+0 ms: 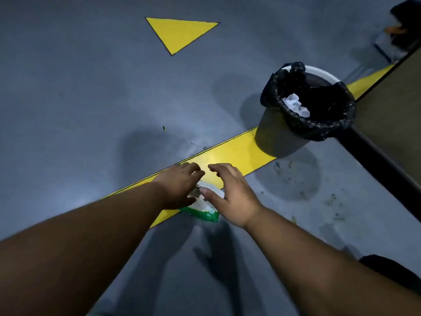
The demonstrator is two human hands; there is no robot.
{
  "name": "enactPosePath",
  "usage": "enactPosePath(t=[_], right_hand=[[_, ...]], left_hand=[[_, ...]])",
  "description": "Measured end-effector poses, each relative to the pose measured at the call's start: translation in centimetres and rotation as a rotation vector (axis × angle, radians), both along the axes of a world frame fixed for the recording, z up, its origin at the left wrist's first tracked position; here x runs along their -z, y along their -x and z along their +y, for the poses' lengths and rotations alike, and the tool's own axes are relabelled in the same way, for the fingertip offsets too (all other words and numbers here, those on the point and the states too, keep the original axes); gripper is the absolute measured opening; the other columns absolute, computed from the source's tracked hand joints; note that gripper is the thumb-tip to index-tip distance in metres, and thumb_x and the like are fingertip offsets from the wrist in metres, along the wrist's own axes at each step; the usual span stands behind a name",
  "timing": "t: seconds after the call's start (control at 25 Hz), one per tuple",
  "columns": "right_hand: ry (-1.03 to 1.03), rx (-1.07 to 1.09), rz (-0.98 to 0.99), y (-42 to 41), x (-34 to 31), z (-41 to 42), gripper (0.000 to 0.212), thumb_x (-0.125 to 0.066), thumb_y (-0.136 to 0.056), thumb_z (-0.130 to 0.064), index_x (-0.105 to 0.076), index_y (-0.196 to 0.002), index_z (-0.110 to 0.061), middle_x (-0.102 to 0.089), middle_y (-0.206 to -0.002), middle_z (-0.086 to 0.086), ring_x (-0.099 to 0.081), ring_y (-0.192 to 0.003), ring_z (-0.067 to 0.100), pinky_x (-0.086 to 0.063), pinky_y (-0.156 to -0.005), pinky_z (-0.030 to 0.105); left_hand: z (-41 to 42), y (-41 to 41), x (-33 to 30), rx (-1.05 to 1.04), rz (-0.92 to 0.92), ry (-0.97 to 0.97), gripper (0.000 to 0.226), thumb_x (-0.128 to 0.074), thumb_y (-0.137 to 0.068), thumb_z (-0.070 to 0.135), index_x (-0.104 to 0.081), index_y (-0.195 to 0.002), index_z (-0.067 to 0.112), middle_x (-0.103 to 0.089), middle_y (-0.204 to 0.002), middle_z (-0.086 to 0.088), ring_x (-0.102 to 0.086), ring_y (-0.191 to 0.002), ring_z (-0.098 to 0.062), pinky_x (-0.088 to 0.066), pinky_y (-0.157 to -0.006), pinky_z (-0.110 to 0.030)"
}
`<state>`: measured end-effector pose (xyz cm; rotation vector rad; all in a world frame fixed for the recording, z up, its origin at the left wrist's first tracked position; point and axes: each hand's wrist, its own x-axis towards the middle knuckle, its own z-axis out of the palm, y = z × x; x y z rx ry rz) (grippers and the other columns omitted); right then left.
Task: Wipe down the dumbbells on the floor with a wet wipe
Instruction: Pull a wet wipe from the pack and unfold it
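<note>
A green and white wet wipe pack (204, 209) is low over the yellow floor stripe (237, 153), partly hidden by both hands. My left hand (180, 185) covers its left side, with the thumb on the pack's top, and grips it. Just to the right, my right hand (230, 192) hovers with fingers spread and curved and its thumb touching the pack's white top near the opening. No dumbbell is in view.
A grey bin with a black liner (307, 110) stands on the stripe to the right, with crumpled white wipes (296, 104) inside. A dark wall base (382, 165) runs along the right. A yellow triangle (178, 33) marks the grey floor ahead.
</note>
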<state>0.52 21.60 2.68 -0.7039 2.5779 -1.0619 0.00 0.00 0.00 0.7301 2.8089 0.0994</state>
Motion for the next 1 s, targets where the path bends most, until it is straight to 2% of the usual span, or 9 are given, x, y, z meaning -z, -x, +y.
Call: enactPosePath(t=[0.08,0.12,0.2,0.28,0.44,0.64,0.76,0.84,1.0], right_hand=[[-0.015,0.002,0.003,0.0,0.1,-0.2,0.077,-0.049,-0.092,-0.070,-0.047,-0.152,-0.022,-0.047,-0.148,-0.007,-0.041,-0.137,0.011,-0.041,-0.108,0.030],[-0.036,-0.005,0.010,0.0,0.5,-0.1,0.073,-0.051,-0.094,-0.066,-0.046,-0.152,-0.022,-0.047,-0.149,-0.006,-0.040,-0.138,0.011,-0.041,-0.109,0.031],[-0.093,-0.021,0.016,0.2,1.4,-0.2,0.065,-0.054,-0.098,-0.058,-0.047,-0.151,-0.021,-0.047,-0.148,-0.005,-0.040,-0.137,0.012,-0.042,-0.109,0.033],[-0.115,-0.016,0.111,0.4,2.4,0.1,0.052,-0.054,-0.100,-0.050,-0.054,-0.141,-0.017,-0.052,-0.138,-0.003,-0.045,-0.128,0.016,-0.047,-0.102,0.034],[-0.150,-0.156,0.416,-0.7,5.1,0.0,0.028,-0.052,-0.098,-0.038,-0.065,-0.105,-0.014,-0.060,-0.104,0.002,-0.055,-0.095,0.024,-0.050,-0.072,0.035],[-0.397,-0.264,0.329,-1.2,8.1,-1.4,0.026,-0.052,-0.099,-0.032,-0.071,-0.111,-0.020,-0.067,-0.115,0.001,-0.069,-0.087,0.032,-0.055,-0.054,0.038],[-0.574,-0.313,0.225,-1.2,8.8,-2.5,0.017,-0.061,-0.097,-0.021,-0.070,-0.112,-0.020,-0.062,-0.124,0.003,-0.068,-0.085,0.037,-0.040,-0.053,0.037],[-0.609,-0.333,0.193,-1.5,8.3,-3.4,0.006,-0.072,-0.089,-0.019,-0.071,-0.094,-0.018,-0.062,-0.107,0.006,-0.067,-0.071,0.037,-0.033,-0.048,0.033],[-0.585,-0.313,0.267,-1.6,7.4,-4.9,0.022,-0.089,-0.074,-0.025,-0.069,-0.073,-0.017,-0.064,-0.076,0.003,-0.064,-0.053,0.031,-0.011,-0.047,0.020]], left_hand=[[0.2,0.1,0.1,-0.039,-0.161,0.191,0.074,-0.069,-0.092,0.049,-0.039,-0.153,0.020,-0.044,-0.154,-0.005,-0.044,-0.139,-0.027,-0.036,-0.117,-0.041],[0.1,-0.1,0.6,-0.040,-0.183,0.209,0.063,-0.068,-0.094,0.044,-0.045,-0.148,0.022,-0.048,-0.151,-0.003,-0.048,-0.136,-0.025,-0.039,-0.114,-0.041],[-0.2,0.0,1.2,-0.042,-0.181,0.205,0.028,-0.061,-0.099,0.034,-0.058,-0.126,0.027,-0.062,-0.131,0.001,-0.060,-0.115,-0.023,-0.052,-0.097,-0.041],[-0.6,0.6,1.1,-0.114,-0.190,0.184,0.012,-0.055,-0.102,0.029,-0.062,-0.112,0.028,-0.066,-0.114,0.003,-0.064,-0.101,-0.024,-0.055,-0.082,-0.038],[-0.9,1.4,1.1,-0.240,-0.233,0.033,0.020,-0.047,-0.105,0.032,-0.066,-0.110,0.025,-0.070,-0.105,-0.002,-0.065,-0.097,-0.028,-0.055,-0.079,-0.038],[-2.1,0.3,0.8,-0.358,-0.379,-0.113,0.028,-0.050,-0.104,0.027,-0.048,-0.077,0.023,-0.056,-0.078,0.002,-0.056,-0.080,-0.027,-0.039,-0.067,-0.034],[-1.8,-0.2,0.7,-0.369,-0.439,-0.142,0.034,-0.049,-0.104,0.026,-0.043,-0.071,0.025,-0.050,-0.072,0.004,-0.055,-0.076,-0.025,-0.037,-0.065,-0.033],[-1.5,-0.2,0.5,-0.370,-0.437,-0.125,0.034,-0.051,-0.103,0.024,-0.041,-0.070,0.024,-0.047,-0.071,0.005,-0.052,-0.077,-0.025,-0.034,-0.065,-0.032],[-1.3,-0.4,1.1,-0.473,-0.455,-0.132,0.033,-0.050,-0.102,0.022,-0.041,-0.071,0.022,-0.044,-0.073,0.005,-0.049,-0.079,-0.026,-0.035,-0.068,-0.031]])
